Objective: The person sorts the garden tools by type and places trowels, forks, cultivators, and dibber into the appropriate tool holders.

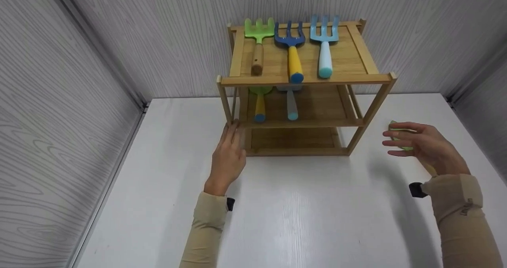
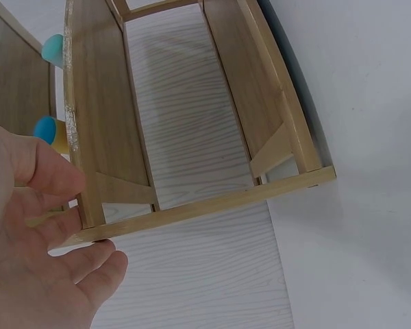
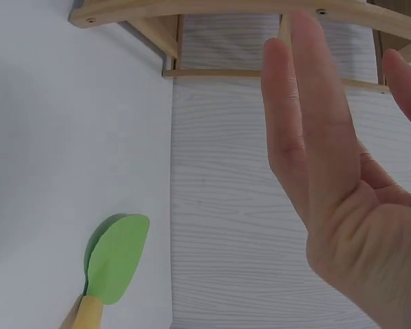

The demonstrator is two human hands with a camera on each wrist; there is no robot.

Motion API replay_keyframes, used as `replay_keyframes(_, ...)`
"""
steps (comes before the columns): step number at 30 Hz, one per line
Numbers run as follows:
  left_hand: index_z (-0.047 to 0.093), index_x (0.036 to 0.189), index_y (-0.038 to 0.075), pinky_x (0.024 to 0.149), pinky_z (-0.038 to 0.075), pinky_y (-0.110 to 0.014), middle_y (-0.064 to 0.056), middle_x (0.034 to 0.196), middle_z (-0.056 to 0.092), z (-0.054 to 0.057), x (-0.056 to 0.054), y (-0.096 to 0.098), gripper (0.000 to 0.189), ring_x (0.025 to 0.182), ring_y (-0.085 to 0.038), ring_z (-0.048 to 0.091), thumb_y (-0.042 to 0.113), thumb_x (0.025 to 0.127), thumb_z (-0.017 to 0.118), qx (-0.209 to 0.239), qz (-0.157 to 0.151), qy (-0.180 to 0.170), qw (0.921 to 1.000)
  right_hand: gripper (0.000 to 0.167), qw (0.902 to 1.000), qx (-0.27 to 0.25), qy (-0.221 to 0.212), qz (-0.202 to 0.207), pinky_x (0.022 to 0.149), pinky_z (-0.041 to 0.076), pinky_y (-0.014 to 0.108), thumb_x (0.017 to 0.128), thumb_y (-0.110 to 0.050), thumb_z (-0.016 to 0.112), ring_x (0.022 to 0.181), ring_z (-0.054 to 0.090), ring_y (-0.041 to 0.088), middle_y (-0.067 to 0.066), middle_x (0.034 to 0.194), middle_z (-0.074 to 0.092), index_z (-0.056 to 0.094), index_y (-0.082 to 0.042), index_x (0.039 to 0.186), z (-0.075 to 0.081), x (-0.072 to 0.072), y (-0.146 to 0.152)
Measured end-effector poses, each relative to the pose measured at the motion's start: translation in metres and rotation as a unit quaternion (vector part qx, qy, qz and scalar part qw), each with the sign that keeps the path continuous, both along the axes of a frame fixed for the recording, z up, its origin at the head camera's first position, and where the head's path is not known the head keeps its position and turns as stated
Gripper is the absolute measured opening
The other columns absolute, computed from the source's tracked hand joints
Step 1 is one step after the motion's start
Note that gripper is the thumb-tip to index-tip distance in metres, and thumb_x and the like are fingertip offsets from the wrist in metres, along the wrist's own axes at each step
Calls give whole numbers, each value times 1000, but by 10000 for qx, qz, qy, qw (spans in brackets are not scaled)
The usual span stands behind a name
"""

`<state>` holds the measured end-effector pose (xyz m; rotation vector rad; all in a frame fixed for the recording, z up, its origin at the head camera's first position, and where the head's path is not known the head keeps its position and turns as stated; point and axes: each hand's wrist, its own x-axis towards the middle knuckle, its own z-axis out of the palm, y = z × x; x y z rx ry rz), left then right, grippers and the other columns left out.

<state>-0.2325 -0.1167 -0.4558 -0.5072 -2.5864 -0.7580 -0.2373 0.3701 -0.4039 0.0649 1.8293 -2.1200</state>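
My left hand is at the left front post of a wooden shelf rack, its fingers extended and fingertips at the post. In the left wrist view its thumb and fingers are close about the corner of the middle shelf. My right hand hovers right of the rack with fingers spread, holding nothing. Below it on the table lies a small garden trowel with a green blade and yellow handle, partly hidden by the hand in the head view.
On the top shelf lie a green hand fork, a dark blue fork with yellow handle and a light blue fork. The middle shelf bears a yellow-handled tool and a grey-handled one. Grey wood-grain walls enclose the white table.
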Motion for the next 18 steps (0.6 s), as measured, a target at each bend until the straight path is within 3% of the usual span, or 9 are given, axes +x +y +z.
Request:
replay_keyframes(10, 44, 147, -5, 109, 40, -55, -25, 153, 40, 0, 1, -1, 58, 143, -49, 32, -9, 91, 57, 60, 63, -29, 10000, 25, 9998, 18, -152, -143, 77, 61, 40, 101, 2, 56, 93, 75, 26, 8, 105, 75, 74, -14, 107, -5, 0, 18)
replay_keyframes(18, 47, 143, -9, 109, 41, -54, -27, 150, 42, -3, 1, 0, 56, 141, -50, 35, -13, 89, 60, 79, -71, 330, 9994, 26, 9982, 380, -267, -370, 75, 62, 38, 101, 1, 58, 86, 75, 23, 3, 99, 75, 73, -20, 100, -11, -1, 37)
